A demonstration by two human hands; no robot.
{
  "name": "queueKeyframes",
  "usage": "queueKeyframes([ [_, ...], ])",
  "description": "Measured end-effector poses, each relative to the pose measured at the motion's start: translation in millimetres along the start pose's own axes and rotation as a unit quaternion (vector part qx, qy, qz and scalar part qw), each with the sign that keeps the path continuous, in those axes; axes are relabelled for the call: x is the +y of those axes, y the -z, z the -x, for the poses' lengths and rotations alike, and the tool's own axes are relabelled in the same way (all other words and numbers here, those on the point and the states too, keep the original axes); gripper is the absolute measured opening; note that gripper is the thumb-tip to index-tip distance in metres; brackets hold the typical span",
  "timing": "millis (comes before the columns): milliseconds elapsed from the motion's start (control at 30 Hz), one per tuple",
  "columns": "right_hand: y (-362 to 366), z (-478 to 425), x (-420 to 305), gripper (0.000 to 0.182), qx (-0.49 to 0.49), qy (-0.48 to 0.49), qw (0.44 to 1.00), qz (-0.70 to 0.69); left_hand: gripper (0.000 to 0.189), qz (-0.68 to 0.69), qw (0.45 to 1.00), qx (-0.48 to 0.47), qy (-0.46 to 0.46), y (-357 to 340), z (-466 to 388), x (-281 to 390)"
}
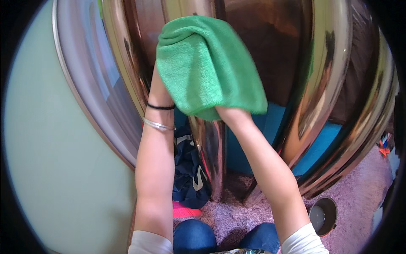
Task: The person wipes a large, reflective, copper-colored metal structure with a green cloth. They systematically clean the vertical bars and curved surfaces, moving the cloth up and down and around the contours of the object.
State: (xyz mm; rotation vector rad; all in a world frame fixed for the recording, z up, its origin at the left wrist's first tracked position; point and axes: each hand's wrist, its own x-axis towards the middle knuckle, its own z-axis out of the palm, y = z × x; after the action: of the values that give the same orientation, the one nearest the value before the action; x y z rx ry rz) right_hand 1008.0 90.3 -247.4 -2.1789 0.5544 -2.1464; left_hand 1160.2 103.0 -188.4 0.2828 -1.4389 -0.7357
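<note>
A green microfibre cloth (206,70) hangs over both of my hands at the top middle. Its folds cover my fingers, so whether they grip it cannot be seen. My left hand reaches up under the cloth's left edge, with a black band and a silver bracelet (158,124) at the wrist. My right hand enters from below, near the cloth's lower right corner. Around and behind the cloth stand shiny, copper-toned metal posts (212,152) with reflections on them, bent by the lens.
A dark pot (331,212) with whitish contents sits on the purple carpet (355,197) at the lower right. Dark blue fabric (187,168) lies between the arms above a pink item (185,210). A pale green wall (63,143) fills the left side. Blue panels (241,149) are behind the posts.
</note>
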Motion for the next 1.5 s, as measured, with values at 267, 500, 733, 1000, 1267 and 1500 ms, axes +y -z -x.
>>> queueKeyframes([
  [267,11,52,-5,0.041,-0.129,-0.192,0.973,-0.015,0.044,0.127,0.939,0.204,0.248,-12,41,-8],
  [500,36,-47,-71,0.046,-0.168,-0.403,0.893,-0.110,0.052,-0.068,0.962,0.125,0.233,-28,41,-2],
  [733,31,-244,-116,0.048,-0.068,-0.362,0.925,-0.093,0.057,-0.138,0.965,0.177,0.134,-69,-83,93],
  [1000,19,-454,-168,0.034,-0.034,0.024,0.991,0.127,0.047,-0.126,0.988,0.093,-0.015,-69,-253,205],
  [1267,15,-617,-206,0.036,-0.036,0.223,0.917,0.328,0.062,-0.304,0.923,0.194,-0.138,-115,-363,287],
  [1500,12,-574,-215,0.039,-0.041,0.266,0.904,0.331,0.091,-0.511,0.848,0.083,-0.110,-116,-295,272],
])
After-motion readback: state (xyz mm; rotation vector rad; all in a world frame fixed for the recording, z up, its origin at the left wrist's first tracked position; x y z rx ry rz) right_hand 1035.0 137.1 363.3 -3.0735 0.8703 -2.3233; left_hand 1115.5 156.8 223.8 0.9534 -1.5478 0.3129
